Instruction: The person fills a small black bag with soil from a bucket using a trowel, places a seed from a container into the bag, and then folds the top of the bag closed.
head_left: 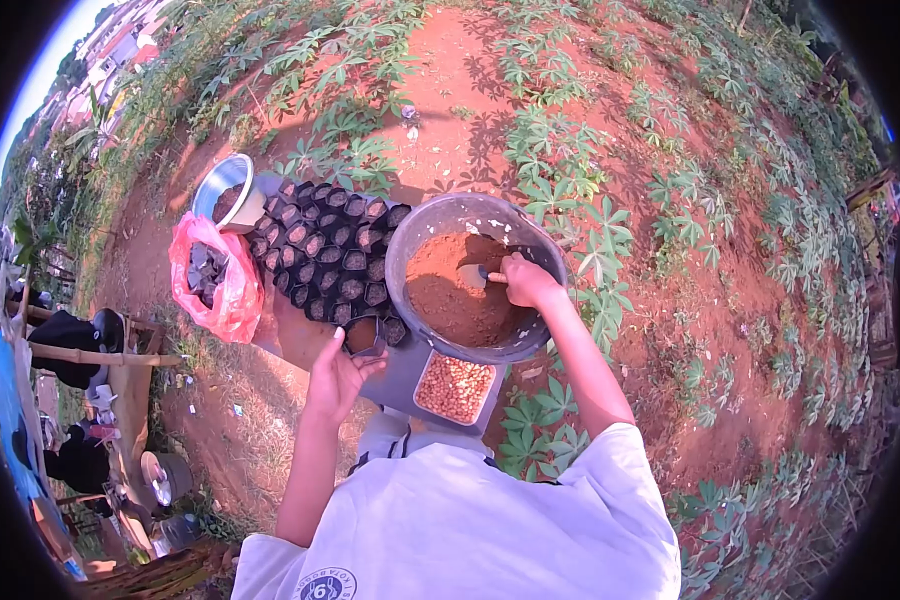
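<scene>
My right hand (530,281) is closed round the handle of a small trowel (473,276), whose blade rests in the brown soil (445,300) of a large round grey basin (406,215). My left hand (337,378) holds a small black bag (365,337) with soil in it, just left of the basin. Beyond that hand stand several black bags (320,250) of soil, packed close together. Nearer my body, below the basin, a square container (455,388) holds many pale orange kernels.
A pink plastic bag (220,320) with dark pieces inside and a pale bucket (245,210) of soil stand at the left. Leafy plants (600,245) grow on the right. A bamboo pole (100,354) and household items lie far left.
</scene>
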Demonstrator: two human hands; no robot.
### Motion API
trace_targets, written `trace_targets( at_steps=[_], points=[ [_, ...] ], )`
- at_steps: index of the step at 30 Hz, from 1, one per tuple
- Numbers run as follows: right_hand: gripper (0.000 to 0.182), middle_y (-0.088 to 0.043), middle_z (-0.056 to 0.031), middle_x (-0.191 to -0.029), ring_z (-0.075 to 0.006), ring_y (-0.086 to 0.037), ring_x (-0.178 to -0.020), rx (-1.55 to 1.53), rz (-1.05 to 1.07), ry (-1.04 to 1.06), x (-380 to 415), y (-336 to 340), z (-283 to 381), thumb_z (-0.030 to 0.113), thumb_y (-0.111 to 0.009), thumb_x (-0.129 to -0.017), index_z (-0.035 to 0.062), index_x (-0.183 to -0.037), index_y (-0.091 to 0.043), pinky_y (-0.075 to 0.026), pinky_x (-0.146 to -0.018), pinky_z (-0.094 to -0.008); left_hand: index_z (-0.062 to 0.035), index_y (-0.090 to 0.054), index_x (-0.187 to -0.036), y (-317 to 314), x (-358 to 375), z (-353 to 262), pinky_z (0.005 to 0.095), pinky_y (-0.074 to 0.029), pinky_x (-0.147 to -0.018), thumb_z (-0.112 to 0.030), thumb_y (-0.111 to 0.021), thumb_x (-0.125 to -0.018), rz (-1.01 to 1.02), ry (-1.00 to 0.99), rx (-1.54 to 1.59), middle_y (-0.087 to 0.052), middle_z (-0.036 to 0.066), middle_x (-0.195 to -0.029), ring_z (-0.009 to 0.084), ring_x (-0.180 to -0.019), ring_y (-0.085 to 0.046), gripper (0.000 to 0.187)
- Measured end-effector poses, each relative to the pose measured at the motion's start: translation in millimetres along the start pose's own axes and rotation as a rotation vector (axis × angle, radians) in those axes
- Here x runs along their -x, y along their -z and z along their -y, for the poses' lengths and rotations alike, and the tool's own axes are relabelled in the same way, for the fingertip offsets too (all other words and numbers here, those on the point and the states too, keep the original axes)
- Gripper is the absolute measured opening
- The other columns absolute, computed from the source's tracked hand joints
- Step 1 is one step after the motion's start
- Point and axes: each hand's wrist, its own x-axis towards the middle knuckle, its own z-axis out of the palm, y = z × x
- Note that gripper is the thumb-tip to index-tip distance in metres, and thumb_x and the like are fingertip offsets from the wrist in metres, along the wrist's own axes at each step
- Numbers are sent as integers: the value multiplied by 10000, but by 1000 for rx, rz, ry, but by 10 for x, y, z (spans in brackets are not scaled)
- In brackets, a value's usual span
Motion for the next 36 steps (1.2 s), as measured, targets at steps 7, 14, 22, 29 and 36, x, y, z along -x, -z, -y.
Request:
trace_targets(
  at_steps=[7, 14, 22, 29, 36],
  points=[
    [391, -487, -342, -1253, -401, -587, -1098, 0, -74, 10, 13, 105, 36, -29, -548, -771, -75, -1148, -457, -504, -909, -440, -29, -436, -1273, 93, -39, -44, 385, -516, -860, -401, -476, -978, -72, -39, 19, -621, 155, -1088, 279, -984, -627, 476],
    [431, -447, -363, -1281, -417, -579, -1105, 46, -49, -1, -161, -42, 102, -35, -533, -767, -101, -1179, -423, -505, -919, -425, -38, -439, -1273, 52, -60, 14, 384, -527, -841, -386, -465, -981, -17, 3, 29, -628, 157, -1098, 285, -970, -641, 455],
    [408, -483, -343, -1223, -424, -588, -1078, 30, -69, 83, -62, 64, 83, -19, -506, -781, -97, -1172, -424, -516, -887, -434, -43, -445, -1285, 189, 44, -12, 384, -529, -835, -382, -452, -986, -96, -48, 68, -648, 157, -1097, 284, -947, -657, 452],
    [413, -507, -298, -1164, -436, -562, -1079, 9, -62, 55, -205, -89, -24, 9, -572, -753, -38, -1139, -432, -487, -908, -465, -31, -470, -1254, 131, 20, -5, 381, -520, -845, -398, -467, -978, -92, -50, 42, -645, 150, -1086, 271, -960, -644, 460],
    [312, -585, -260, -1141, -384, -604, -1049, 9, -27, 92, -199, -59, -30, 41, -564, -767, -26, -1070, -531, -495, -905, -440, -22, -481, -1224, -59, -25, 29, 373, -507, -856, -422, -478, -971, -74, -39, 20, -646, 161, -1055, 262, -962, -637, 473]
  ],
)
